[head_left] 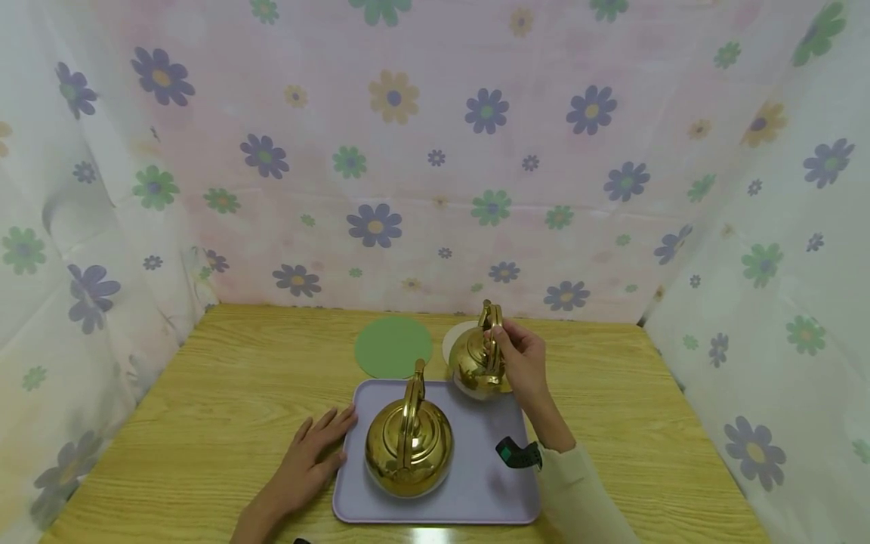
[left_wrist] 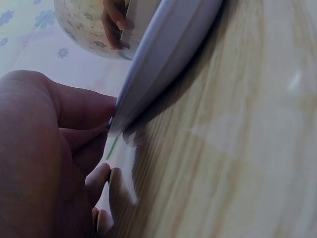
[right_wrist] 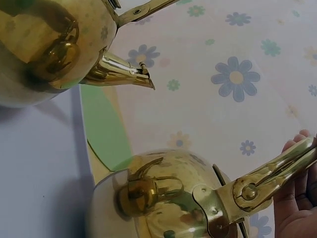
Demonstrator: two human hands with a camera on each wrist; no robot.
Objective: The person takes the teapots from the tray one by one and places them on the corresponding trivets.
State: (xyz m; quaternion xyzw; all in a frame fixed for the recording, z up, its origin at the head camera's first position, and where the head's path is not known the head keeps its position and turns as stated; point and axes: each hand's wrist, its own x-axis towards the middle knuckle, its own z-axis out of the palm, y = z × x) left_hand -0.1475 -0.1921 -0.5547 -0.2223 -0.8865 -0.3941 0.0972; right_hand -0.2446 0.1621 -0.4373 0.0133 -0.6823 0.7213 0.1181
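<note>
A larger gold kettle (head_left: 387,449) stands on the left half of a lilac tray (head_left: 485,495), its spout towards the back. By its raised handle my right hand (head_left: 529,366) grips a smaller gold kettle (head_left: 469,370) at the tray's far right edge. Whether that kettle's base touches anything is unclear. In the right wrist view the fingers (right_wrist: 294,198) show behind the small kettle's handle, and the large kettle (right_wrist: 49,34) is at upper left. My left hand (head_left: 302,468) touches the tray's left edge, fingers extended; the left wrist view shows it against the rim (left_wrist: 148,59).
Behind the tray, a green round mat (head_left: 393,346) lies on the wood-grain table (head_left: 238,378). A pale round mat (head_left: 454,336) is partly hidden behind the small kettle. Flower-printed cloth (head_left: 435,189) encloses the table's back and sides. A dark device (head_left: 519,455) sits on my right wrist.
</note>
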